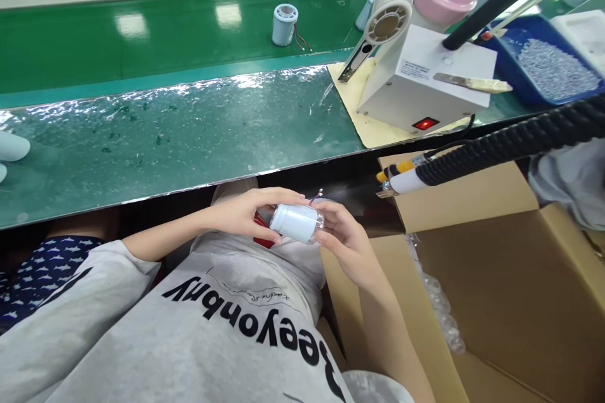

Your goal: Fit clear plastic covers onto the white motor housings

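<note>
Above my lap, a pale blue cylindrical housing point(297, 222) lies on its side between my two hands. Clear plastic shows at both its ends, and thin wires with a small connector point(320, 193) stick up behind it. My left hand point(253, 215) grips the left end, thumb below and fingers along the top. Curled around the clear right end are the thumb and fingers of my right hand point(344, 236). Some fingertips are hidden behind the housing. A similar housing point(283, 26) with red and dark wires stands upright on the green belt point(179, 37).
A green bench top point(189, 138) runs in front of me. On its right stand a white machine point(425, 84) with a lit red switch, a handheld fan point(385, 21) and a blue tray point(515, 34) of small pieces. A ribbed black hose point(510, 144) overhangs an open cardboard box point(510, 277).
</note>
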`<act>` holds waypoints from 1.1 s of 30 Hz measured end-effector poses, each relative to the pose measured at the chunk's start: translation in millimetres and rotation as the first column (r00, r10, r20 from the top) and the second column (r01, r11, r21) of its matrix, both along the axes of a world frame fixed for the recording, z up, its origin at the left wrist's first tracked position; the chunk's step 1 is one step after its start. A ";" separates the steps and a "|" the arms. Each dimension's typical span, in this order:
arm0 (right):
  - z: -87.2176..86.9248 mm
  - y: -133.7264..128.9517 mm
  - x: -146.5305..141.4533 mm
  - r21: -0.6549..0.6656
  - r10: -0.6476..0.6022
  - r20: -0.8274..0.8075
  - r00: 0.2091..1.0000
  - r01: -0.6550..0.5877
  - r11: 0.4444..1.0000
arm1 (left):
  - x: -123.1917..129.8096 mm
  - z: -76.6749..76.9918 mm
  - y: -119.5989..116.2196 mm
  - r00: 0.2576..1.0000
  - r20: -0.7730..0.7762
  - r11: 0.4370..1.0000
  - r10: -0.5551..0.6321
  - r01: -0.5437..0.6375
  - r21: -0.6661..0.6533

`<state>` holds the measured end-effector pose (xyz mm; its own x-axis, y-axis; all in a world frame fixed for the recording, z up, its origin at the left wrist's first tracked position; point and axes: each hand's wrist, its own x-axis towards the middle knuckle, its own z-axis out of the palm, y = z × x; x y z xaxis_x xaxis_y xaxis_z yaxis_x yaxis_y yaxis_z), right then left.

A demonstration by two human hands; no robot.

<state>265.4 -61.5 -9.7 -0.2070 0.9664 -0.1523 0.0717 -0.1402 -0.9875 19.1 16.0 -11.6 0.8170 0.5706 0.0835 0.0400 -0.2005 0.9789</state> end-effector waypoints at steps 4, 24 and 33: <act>-2.2 1.6 -4.8 -0.042 -0.046 -0.091 0.995 0.042 0.998 | -0.5 -0.8 -0.6 1.000 0.019 1.000 0.000 0.000 0.025; -6.8 4.1 -18.9 -0.521 -0.095 -0.407 0.909 -0.146 0.841 | 0.3 -3.6 -2.1 0.997 0.062 0.991 -0.040 0.032 0.129; -24.7 -8.3 -11.8 -0.245 0.004 -0.286 0.958 -0.077 0.967 | 5.2 12.6 -11.1 0.995 -0.030 0.993 0.095 -0.097 -0.069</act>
<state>253.6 -69.8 -34.4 -0.3144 0.8943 -0.3184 -0.1928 -0.3886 -0.9010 24.3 4.9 0.9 0.7594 0.6503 0.0199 0.0817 -0.1257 0.9887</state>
